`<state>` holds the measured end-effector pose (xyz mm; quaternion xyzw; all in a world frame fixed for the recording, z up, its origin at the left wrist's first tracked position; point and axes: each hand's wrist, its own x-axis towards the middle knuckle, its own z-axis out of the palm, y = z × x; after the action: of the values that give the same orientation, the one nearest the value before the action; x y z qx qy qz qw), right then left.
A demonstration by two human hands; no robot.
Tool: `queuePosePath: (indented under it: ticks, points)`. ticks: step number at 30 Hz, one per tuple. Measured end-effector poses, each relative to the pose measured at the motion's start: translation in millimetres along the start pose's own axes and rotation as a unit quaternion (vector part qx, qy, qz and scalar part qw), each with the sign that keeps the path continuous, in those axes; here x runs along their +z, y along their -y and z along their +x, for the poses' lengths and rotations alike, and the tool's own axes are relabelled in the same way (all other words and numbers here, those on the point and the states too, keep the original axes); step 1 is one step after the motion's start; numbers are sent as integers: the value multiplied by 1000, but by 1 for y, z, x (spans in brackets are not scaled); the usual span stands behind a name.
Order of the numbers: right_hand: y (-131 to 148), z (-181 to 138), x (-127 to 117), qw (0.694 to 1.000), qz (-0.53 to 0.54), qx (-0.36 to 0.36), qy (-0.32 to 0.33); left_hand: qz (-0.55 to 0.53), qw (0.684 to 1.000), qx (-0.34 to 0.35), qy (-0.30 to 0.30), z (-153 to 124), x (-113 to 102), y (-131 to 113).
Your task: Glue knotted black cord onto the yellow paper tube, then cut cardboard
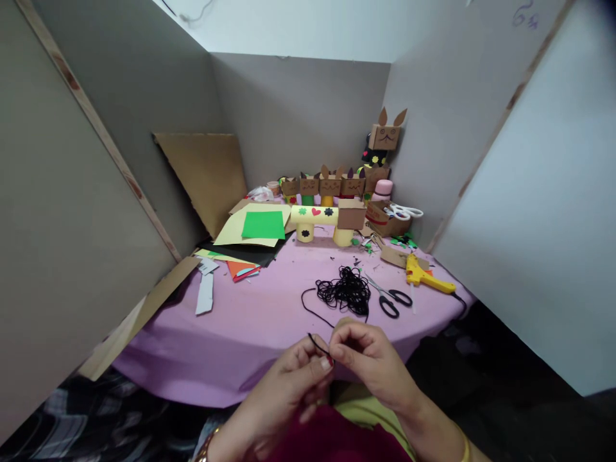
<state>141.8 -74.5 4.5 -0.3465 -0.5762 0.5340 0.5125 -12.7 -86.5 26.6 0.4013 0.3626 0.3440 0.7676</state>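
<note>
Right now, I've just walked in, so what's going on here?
A person is pinching a length of black cord between the left fingers and right fingers, just off the table's front edge. A tangled cord pile lies on the pink tablecloth, with black-handled scissors beside it. Behind stands a yellow figure with a cardboard box head.

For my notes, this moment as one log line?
left hand: holding black cord | right hand: touching cord | table: cord pile, scissors
</note>
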Motion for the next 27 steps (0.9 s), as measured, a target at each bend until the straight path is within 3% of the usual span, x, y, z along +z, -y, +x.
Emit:
queuePosePath:
  ticks: [13, 27]
  points:
    - [-10, -4, 4, 993, 109, 33, -28, 81, 992, 77, -59, 12, -4, 15]
    - [-13, -5, 2, 992, 110, 58, -26, 54, 996, 32, -63, 11, -4, 15]
